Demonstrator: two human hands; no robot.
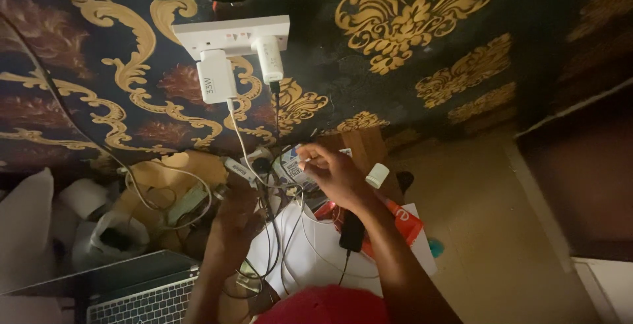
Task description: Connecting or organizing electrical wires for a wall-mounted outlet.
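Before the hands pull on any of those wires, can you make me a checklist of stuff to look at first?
1. Both white chargers seated in the wall socket: the square charger and the round charger look pushed in. Ok.
2. Wires untangled: the cables cross in a knot under the hands. Not ok.
3. Right hand has a firm hold: fingers pinch something small; what it is, cannot tell.
4. Left hand steady: it rests low among the cables, in dim light. Cannot tell.
5. Laptop out of the way: it sits beside the cable pile, apart from both hands. Ok.
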